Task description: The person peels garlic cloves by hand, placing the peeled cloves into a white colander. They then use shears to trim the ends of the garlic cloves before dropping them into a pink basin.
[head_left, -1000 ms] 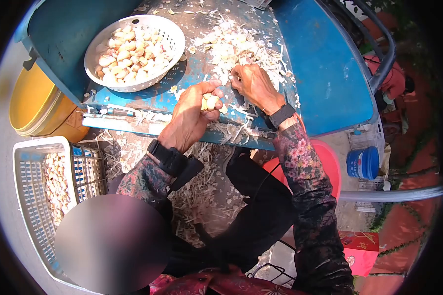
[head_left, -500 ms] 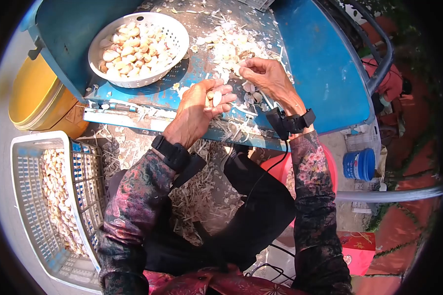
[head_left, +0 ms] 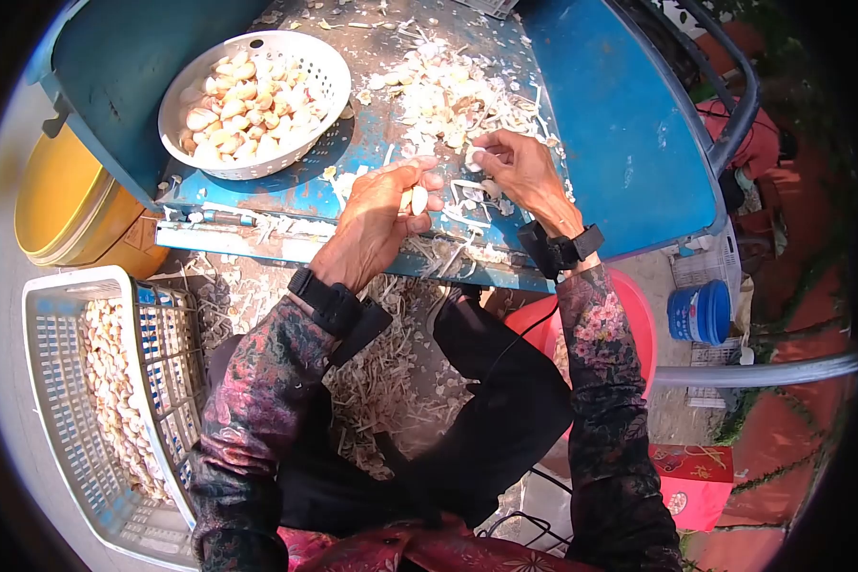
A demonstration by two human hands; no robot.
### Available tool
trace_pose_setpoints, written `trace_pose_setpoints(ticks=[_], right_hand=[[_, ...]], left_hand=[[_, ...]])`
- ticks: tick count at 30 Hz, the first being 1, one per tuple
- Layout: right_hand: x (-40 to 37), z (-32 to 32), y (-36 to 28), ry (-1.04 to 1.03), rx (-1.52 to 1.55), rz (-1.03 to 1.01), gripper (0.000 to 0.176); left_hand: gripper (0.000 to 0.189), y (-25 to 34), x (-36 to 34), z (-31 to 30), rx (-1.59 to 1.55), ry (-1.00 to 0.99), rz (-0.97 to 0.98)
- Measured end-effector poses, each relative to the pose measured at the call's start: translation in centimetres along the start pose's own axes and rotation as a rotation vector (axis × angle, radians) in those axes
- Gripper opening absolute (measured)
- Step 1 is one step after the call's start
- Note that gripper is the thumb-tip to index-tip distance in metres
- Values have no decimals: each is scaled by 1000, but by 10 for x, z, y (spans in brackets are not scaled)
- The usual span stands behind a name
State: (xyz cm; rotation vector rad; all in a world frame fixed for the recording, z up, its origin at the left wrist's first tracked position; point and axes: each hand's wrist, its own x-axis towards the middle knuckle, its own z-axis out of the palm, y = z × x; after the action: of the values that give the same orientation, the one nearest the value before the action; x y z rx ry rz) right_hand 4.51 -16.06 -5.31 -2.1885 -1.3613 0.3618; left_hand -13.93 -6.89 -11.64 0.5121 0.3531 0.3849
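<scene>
My left hand (head_left: 377, 212) is curled, palm up, around a few peeled garlic cloves (head_left: 417, 198) that show between its fingers. To its right, my right hand (head_left: 526, 173) pinches a small pale piece, seemingly a garlic clove (head_left: 472, 158), between thumb and fingertips. The two hands are apart, both just above the front of the blue worktop (head_left: 362, 143). Beyond them lies a heap of garlic skins and pale bits (head_left: 448, 95). At the back left stands a white colander (head_left: 324, 59) filled with garlic cloves (head_left: 248, 110).
A plastic crate (head_left: 129, 286) of garlic cloves stands on the ground at left, below a yellow bucket (head_left: 62, 205). Peelings (head_left: 381, 381) litter the ground between my legs. At right are a pink basin (head_left: 629, 315), a blue tub (head_left: 699, 313) and a red box (head_left: 693, 486).
My left hand's fingers have curled further around the cloves. My right hand has moved slightly down and right, still pinching. The colander appears slightly further left as the view shifts.
</scene>
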Motion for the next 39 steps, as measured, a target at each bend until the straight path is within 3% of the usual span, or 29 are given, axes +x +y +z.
trace_pose_setpoints(ticks=[1, 3, 4, 5, 7, 11, 17, 21, 25, 28, 31, 34, 37, 39], right_hand=[[-5, 0, -1, 6, -2, -3, 25], [-15, 2, -3, -73, 579, 139, 35], [-23, 1, -14, -118, 652, 169, 41], [-31, 7, -18, -118, 657, 165, 41], [-46, 22, -25, -139, 1019, 93, 39], [-60, 34, -26, -131, 943, 149, 37], [-63, 48, -14, 56, 995, 101, 25], [-68, 57, -1, 57, 1040, 72, 21], [-85, 45, -22, 179, 899, 78, 20], [-77, 62, -6, 533, 442, -197, 21], [-86, 49, -16, 396, 684, -66, 22], [-87, 46, -16, 435, 645, -12, 26], [-83, 48, -7, 493, 683, 82, 28], [-88, 33, -6, 200, 885, 135, 31]], left_hand=[[29, -1, -2, 4, 76, 32, 13], [31, -1, -3, 11, 159, 60, 35], [32, -3, -3, 12, 235, 42, 55], [34, -4, -4, 16, 310, 27, 72], [30, -9, -7, 21, 335, 46, 133], [28, -15, -9, 11, 482, -12, 227], [29, -11, -6, 17, 634, -1, 151], [26, -21, -6, 22, 680, 31, 147], [24, -38, 3, 19, 638, 42, 246], [21, -44, 6, 19, 640, 87, 277], [20, -45, 8, 19, 618, 73, 234], [21, -44, 2, 28, 579, -28, 189], [22, -45, 7, 21, 464, 32, 202], [22, -42, 9, 18, 407, 64, 197]])
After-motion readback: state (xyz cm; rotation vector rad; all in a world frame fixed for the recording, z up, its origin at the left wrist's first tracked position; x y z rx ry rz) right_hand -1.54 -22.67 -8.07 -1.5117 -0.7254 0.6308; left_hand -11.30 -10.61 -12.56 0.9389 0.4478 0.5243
